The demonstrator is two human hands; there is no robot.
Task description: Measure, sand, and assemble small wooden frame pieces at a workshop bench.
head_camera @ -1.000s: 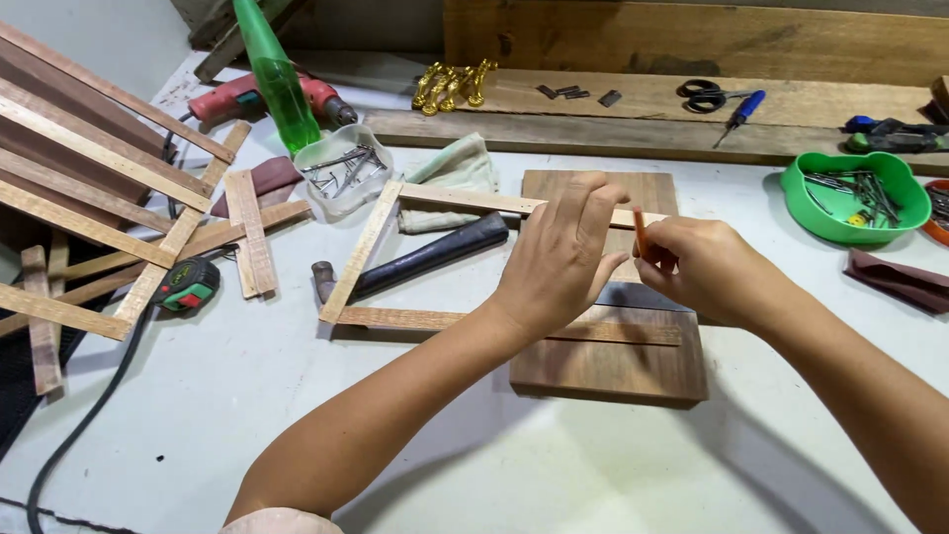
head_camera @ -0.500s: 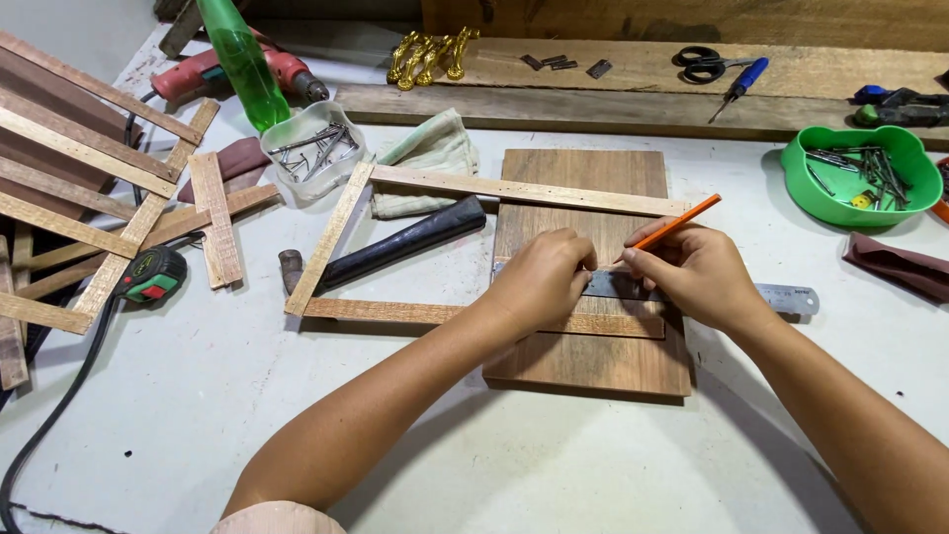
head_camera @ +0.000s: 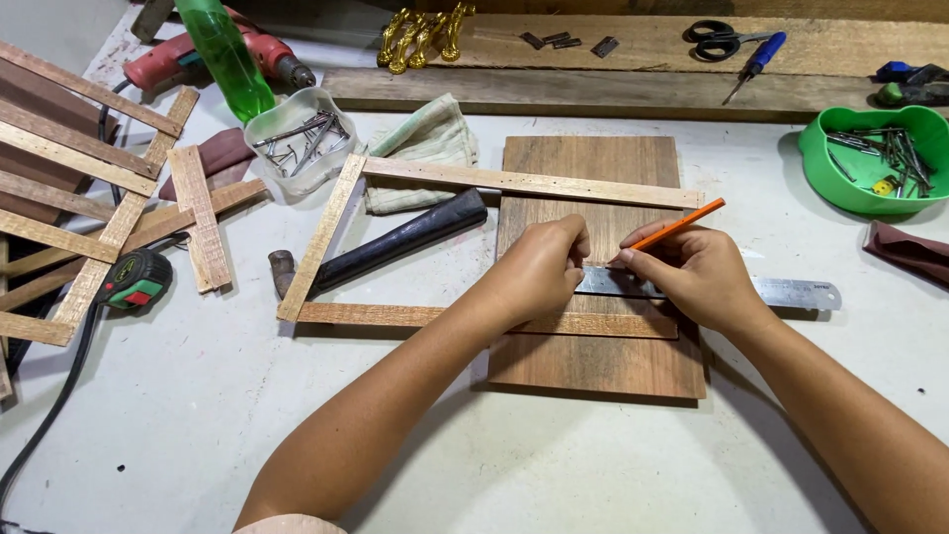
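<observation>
Settling into place now, the left hand (head_camera: 539,272) is pressing the steel ruler (head_camera: 791,293) flat across the dark wooden board (head_camera: 593,361), fingers curled down on its left end. A second ago both hands were hovering higher over the light wooden frame (head_camera: 331,232); now they have dropped onto the board at mid-desk (head_camera: 198,415). The right hand (head_camera: 692,277) is pinching the orange pencil (head_camera: 682,225), tip touching the ruler's edge, so a line is being marked. The hammer (head_camera: 395,242) is lying untouched inside the frame.
</observation>
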